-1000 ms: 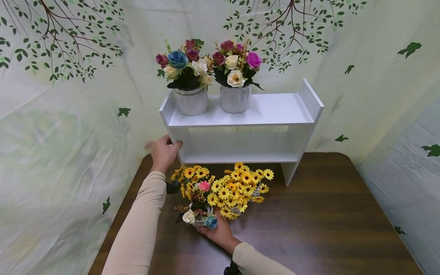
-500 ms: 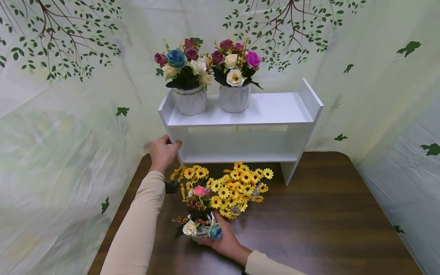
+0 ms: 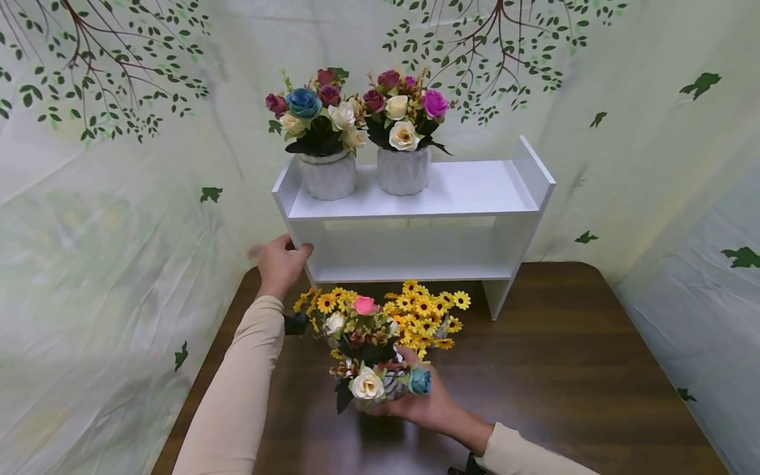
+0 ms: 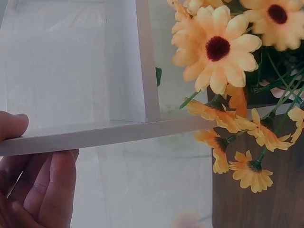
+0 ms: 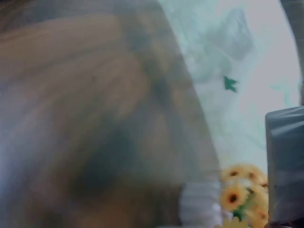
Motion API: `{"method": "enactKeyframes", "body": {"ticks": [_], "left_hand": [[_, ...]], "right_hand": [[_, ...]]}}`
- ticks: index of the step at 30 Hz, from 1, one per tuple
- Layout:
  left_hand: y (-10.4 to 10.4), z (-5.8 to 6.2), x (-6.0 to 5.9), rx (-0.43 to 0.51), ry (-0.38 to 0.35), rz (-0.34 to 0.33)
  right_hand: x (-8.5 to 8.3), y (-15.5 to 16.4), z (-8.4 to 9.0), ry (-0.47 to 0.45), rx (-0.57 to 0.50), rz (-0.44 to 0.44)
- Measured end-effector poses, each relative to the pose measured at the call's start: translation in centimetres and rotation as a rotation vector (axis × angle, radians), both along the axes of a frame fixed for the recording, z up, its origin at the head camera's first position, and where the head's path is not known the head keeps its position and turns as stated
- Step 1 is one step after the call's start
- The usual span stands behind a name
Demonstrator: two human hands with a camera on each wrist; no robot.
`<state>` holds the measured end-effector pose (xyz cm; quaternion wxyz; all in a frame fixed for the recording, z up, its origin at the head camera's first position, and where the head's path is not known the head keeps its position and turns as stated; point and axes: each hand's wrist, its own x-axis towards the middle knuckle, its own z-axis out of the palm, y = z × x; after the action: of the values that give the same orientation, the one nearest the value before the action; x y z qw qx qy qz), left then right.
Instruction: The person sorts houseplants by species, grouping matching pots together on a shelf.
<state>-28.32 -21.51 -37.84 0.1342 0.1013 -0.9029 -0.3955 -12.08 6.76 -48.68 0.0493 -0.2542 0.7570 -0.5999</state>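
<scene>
My left hand grips the left side panel of a white two-tier shelf; in the left wrist view the thumb is on one face of the panel and the curled fingers on the other. My right hand holds a grey pot with artificial roses, cream, pink and blue, tilted toward me over the table. Its fingers wrap the pot's right side; the blooms hide much of the pot. Behind these roses are yellow daisies, with another yellow bunch nearer the left hand.
On the shelf's top board, toward the left, stand two grey pots of mixed roses. The dark wooden table extends right. A leaf-patterned cloth hangs behind. In the right wrist view, yellow daisies show at lower right.
My right hand has drawn the rose pot away from the yellow daisies, toward me and then to the right, the pink rose rising in view. The left hand stays on the shelf panel.
</scene>
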Motion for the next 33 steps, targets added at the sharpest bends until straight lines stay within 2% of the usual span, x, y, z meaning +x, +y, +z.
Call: {"method": "enactKeyframes", "body": {"ticks": [4, 9, 12, 15, 19, 21, 24, 27, 33], "left_hand": [[-0.2, -0.1, 0.1, -0.010, 0.008, 0.003], [-0.2, -0.1, 0.1, -0.007, 0.002, -0.004], [-0.2, -0.1, 0.1, -0.005, 0.001, -0.007], [-0.2, 0.0, 0.2, -0.007, 0.006, -0.006], [-0.2, -0.1, 0.1, 0.002, 0.002, -0.007], [-0.2, -0.1, 0.1, 0.010, 0.000, -0.007], [-0.2, -0.1, 0.1, 0.008, 0.002, -0.007], [-0.2, -0.1, 0.1, 0.000, 0.002, -0.007], [-0.2, -0.1, 0.1, -0.006, -0.001, -0.007]], "right_hand": [[-0.8, 2.2, 1.6, 0.074, 0.025, -0.070], [-2.1, 4.8, 3.0, 0.165, -0.042, -0.139], [-2.8, 6.6, 4.4, 0.229, 0.006, -0.195], [-3.1, 8.2, 7.1, 0.252, 0.092, -0.276], [-3.2, 10.3, 11.0, 0.307, 0.133, -0.364], [-3.8, 11.5, 12.2, 0.339, 0.164, -0.415], [-4.9, 13.3, 13.6, 0.335, 0.180, -0.463], [-5.9, 14.9, 15.1, 0.283, 0.200, -0.487], [-6.3, 16.5, 18.4, 0.196, 0.425, -0.650]]}}
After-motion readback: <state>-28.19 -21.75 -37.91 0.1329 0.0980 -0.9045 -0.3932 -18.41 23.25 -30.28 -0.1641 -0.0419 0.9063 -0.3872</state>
